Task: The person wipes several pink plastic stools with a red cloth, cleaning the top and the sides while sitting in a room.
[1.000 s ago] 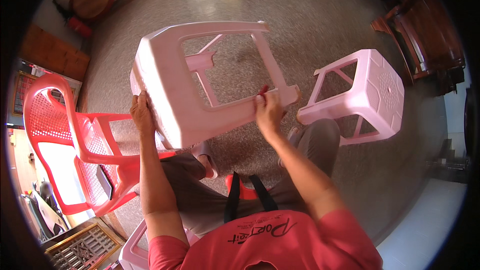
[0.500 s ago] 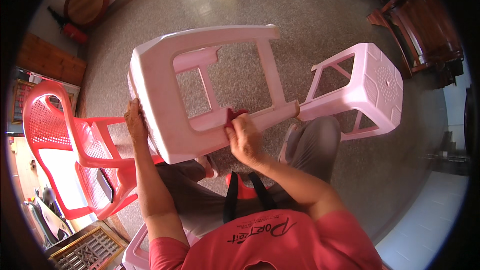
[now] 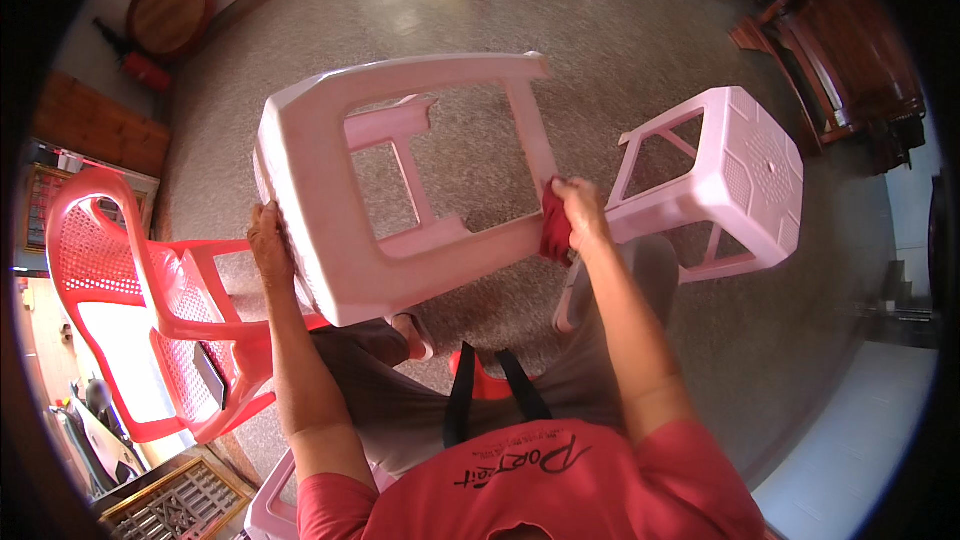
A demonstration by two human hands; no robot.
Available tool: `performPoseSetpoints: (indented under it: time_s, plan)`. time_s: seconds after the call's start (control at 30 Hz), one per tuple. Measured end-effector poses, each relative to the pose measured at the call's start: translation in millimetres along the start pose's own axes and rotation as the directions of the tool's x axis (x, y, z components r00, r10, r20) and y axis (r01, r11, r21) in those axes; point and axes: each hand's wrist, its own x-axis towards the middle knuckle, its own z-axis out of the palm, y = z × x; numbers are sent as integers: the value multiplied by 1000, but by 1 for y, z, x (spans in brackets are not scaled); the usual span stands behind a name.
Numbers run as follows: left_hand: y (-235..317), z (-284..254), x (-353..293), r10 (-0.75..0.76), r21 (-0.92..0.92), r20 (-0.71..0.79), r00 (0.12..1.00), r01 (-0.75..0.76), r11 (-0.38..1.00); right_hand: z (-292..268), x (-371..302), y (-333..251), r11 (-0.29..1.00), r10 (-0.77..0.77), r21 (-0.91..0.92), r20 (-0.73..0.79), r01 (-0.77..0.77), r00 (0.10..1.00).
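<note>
A pale pink plastic stool lies tipped on its side in front of me, its legs pointing right. My left hand grips the edge of its seat on the left, fingers partly hidden behind it. In my right hand is a dark red cloth, bunched and pressed against the stool's leg near the corner with the crossbar. A second pink stool, also on its side, lies to the right, just past my right hand, with its patterned seat facing right.
A red plastic armchair stands at the left with a dark flat device on its seat. Part of another pink stool shows at the lower left. Dark wooden furniture stands far right; a round wooden board leans far left.
My right hand has slid the cloth along the stool's near leg to the right and away from me, up to the corner. My left hand stays on the seat edge.
</note>
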Motion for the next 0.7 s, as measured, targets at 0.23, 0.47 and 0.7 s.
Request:
performPoseSetpoints:
  time_s: [0.23,0.47,0.7]
  plan:
    - [3,-3,-2,29,32,-23,999,-28,999,61,33,-97,751,-635,-333,-128,570,762]
    - [9,12,1,67,222,-87,994,-46,974,50,54,-16,332,-650,-821,158,464,744]
    - [10,16,6,37,300,-250,968,41,953,37,10,-11,396,-362,-895,50,203,931]
